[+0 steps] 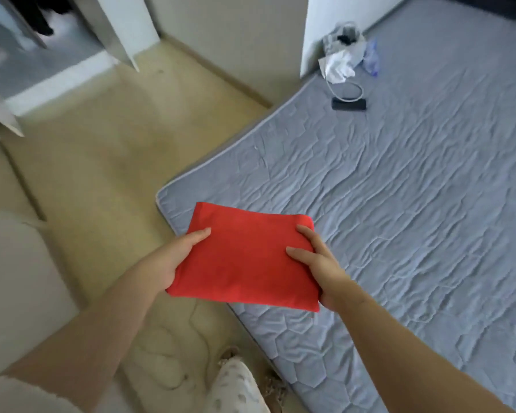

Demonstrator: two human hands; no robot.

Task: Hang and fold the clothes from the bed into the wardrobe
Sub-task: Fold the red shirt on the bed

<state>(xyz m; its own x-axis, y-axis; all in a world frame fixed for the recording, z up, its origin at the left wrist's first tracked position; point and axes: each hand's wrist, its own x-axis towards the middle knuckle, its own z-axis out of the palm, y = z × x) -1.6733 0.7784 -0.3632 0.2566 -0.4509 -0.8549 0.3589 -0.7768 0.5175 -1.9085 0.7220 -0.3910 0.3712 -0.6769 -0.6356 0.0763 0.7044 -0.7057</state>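
A red garment [245, 257], folded into a flat rectangle, is held in the air over the near corner of the grey bed [399, 189]. My left hand [173, 257] grips its left edge, thumb on top and fingers underneath. My right hand [319, 263] grips its right edge the same way. The open wardrobe [57, 55] stands at the upper left, with dark clothes hanging inside and a red item at its far left edge.
Beige floor [116, 159] lies between the bed and the wardrobe. A white wardrobe door [125, 28] stands open. On the bed's far corner lie a bag with white cloth [343, 55], a cable and a black device [349, 103]. A cord lies on the floor near my feet.
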